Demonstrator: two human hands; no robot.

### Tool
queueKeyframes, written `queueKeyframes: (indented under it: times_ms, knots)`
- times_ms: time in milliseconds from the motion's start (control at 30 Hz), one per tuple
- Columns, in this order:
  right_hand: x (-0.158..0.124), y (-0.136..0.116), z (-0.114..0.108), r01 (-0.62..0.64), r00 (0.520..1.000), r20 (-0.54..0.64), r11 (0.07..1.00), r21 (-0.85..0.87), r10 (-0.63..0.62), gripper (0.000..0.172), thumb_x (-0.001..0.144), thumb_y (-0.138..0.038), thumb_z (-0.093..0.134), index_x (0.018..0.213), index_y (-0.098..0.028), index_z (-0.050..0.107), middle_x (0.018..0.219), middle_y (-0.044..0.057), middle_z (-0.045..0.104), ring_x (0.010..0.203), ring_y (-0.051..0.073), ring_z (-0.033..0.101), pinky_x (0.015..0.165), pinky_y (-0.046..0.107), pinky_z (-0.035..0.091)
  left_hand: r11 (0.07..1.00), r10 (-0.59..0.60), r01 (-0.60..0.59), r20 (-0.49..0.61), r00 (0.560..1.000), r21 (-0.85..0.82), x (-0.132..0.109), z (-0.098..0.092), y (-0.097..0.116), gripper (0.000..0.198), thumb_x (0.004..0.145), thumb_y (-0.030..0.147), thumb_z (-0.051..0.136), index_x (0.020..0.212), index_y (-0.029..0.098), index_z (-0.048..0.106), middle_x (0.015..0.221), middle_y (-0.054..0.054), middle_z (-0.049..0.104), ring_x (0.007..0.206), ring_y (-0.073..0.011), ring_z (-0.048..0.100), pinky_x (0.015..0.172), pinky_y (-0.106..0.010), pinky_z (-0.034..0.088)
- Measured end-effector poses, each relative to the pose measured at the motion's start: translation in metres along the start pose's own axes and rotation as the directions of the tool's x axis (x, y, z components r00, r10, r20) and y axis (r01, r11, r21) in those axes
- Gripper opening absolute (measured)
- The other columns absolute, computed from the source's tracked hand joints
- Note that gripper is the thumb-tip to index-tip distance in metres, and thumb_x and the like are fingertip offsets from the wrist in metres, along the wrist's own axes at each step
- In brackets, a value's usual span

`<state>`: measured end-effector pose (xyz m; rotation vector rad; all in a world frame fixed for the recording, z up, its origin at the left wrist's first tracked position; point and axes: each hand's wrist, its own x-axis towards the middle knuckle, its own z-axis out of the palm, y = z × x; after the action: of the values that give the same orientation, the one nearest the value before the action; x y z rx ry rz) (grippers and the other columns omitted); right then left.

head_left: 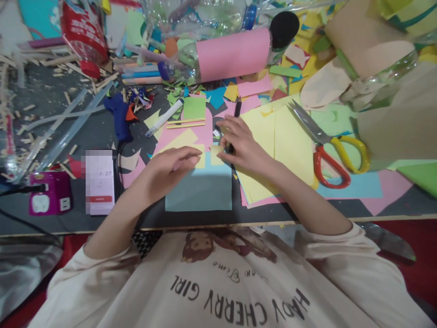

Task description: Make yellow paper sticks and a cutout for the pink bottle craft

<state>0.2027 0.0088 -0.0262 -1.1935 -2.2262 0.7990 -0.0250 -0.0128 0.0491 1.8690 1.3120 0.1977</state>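
My left hand (170,166) hovers at or rests on a small yellow paper piece (202,159), fingers stretched out and thumb a little apart. At its right, my right hand (241,143) has its thumb and index finger closed on a second small yellow paper piece (215,156) with a curled top edge. A black pen (238,107) runs under or through the right hand; whether the hand grips it is hidden. Both yellow pieces lie over the upper part of a blue-grey paper sheet (198,196). Above are pink paper, thin yellow strips (186,123) and a green square (194,108).
Scissors (327,141) lie right on yellow sheets (293,150). Left are a phone (100,182), a purple power block (50,193) and a blue glue gun (119,116). A pink-wrapped bottle (234,54), a white marker (164,118) and paper scraps fill the back.
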Motion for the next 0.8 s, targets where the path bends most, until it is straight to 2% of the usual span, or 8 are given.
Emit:
queueKeyframes:
  times_ms: [67, 167, 333, 467, 567, 667, 733, 800]
  knots:
    - [0.001, -0.002, -0.003, 0.02, 1.0, -0.023, 0.998, 0.065, -0.019, 0.02, 0.086, -0.042, 0.06, 0.078, -0.024, 0.061, 0.135, 0.007, 0.059, 0.142, 0.029, 0.036, 0.118, 0.058, 0.023, 0.996, -0.037, 0.03, -0.088, 0.995, -0.088, 0.006, 0.008, 0.0, 0.037, 0.09, 0.042, 0.047, 0.117, 0.02, 0.06, 0.107, -0.005, 0.068, 0.087, -0.0175, 0.066, 0.079, -0.032, 0.055]
    - [0.002, -0.007, -0.01, 0.037, 0.999, -0.047, 0.977, 0.211, -0.028, 0.027, 0.087, -0.05, 0.059, 0.08, -0.024, 0.063, 0.133, 0.006, 0.062, 0.139, 0.027, 0.04, 0.118, 0.056, 0.025, 0.919, -0.062, -0.022, -0.198, 0.978, -0.395, 0.018, 0.025, -0.004, 0.057, 0.081, 0.039, 0.063, 0.133, 0.026, 0.042, 0.11, -0.004, 0.061, 0.058, -0.0052, 0.056, 0.055, -0.022, 0.051]
    - [0.003, -0.015, -0.011, 0.001, 1.0, 0.007, 0.949, 0.316, -0.003, 0.037, 0.085, -0.059, 0.058, 0.083, -0.023, 0.064, 0.132, 0.008, 0.063, 0.138, 0.027, 0.044, 0.115, 0.055, 0.031, 0.757, -0.062, 0.111, 0.097, 0.993, -0.645, 0.027, 0.04, 0.0, 0.03, 0.082, 0.047, 0.06, 0.088, 0.018, 0.052, 0.058, 0.008, 0.048, 0.036, -0.0031, 0.042, 0.034, -0.016, 0.033]
    - [-0.005, -0.027, -0.022, -0.099, 0.995, 0.02, 0.983, 0.153, 0.097, 0.042, 0.085, -0.064, 0.054, 0.088, -0.023, 0.064, 0.135, 0.011, 0.061, 0.134, 0.029, 0.049, 0.112, 0.054, 0.035, 0.68, -0.107, 0.153, 0.109, 0.988, -0.717, 0.025, 0.045, 0.005, 0.037, 0.077, 0.052, 0.063, 0.075, 0.018, 0.047, 0.054, 0.005, 0.058, 0.033, -0.0035, 0.043, 0.033, -0.017, 0.032]
    - [-0.03, -0.038, -0.056, -0.222, 0.974, -0.063, 0.971, -0.088, 0.217, 0.038, 0.089, -0.054, 0.055, 0.106, -0.022, 0.064, 0.143, 0.013, 0.055, 0.136, 0.027, 0.048, 0.113, 0.049, 0.038, 0.626, -0.157, 0.153, 0.069, 0.985, -0.765, 0.024, 0.047, 0.006, 0.036, 0.074, 0.049, 0.065, 0.072, 0.02, 0.044, 0.048, 0.008, 0.055, 0.032, -0.0034, 0.042, 0.034, -0.016, 0.031]
    - [-0.073, -0.034, -0.097, -0.393, 0.919, -0.173, 0.799, -0.456, 0.354, 0.033, 0.092, -0.038, 0.052, 0.114, -0.016, 0.062, 0.132, 0.02, 0.062, 0.125, 0.032, 0.057, 0.102, 0.046, 0.047, 0.59, -0.179, 0.148, 0.05, 0.982, -0.794, 0.024, 0.047, 0.004, 0.031, 0.074, 0.041, 0.065, 0.074, 0.02, 0.043, 0.049, 0.007, 0.059, 0.03, -0.0032, 0.042, 0.034, -0.016, 0.031]
    - [-0.104, -0.022, -0.116, -0.528, 0.819, -0.234, 0.526, -0.667, 0.524, 0.031, 0.089, -0.029, 0.053, 0.114, -0.013, 0.061, 0.109, 0.023, 0.07, 0.1, 0.036, 0.068, 0.079, 0.046, 0.054, 0.575, -0.185, 0.148, 0.048, 0.982, -0.805, 0.023, 0.045, 0.003, 0.03, 0.073, 0.039, 0.066, 0.078, 0.019, 0.044, 0.052, 0.006, 0.063, 0.03, -0.0034, 0.043, 0.034, -0.016, 0.031]
    - [-0.13, -0.006, -0.123, -0.496, 0.759, -0.184, 0.37, -0.786, 0.625, 0.038, 0.088, -0.032, 0.053, 0.122, -0.013, 0.057, 0.099, 0.022, 0.071, 0.086, 0.036, 0.069, 0.067, 0.043, 0.052, 0.552, -0.171, 0.146, 0.06, 0.983, -0.821, 0.022, 0.044, 0.003, 0.033, 0.072, 0.04, 0.068, 0.082, 0.019, 0.045, 0.055, 0.005, 0.065, 0.03, -0.0043, 0.046, 0.034, -0.016, 0.033]
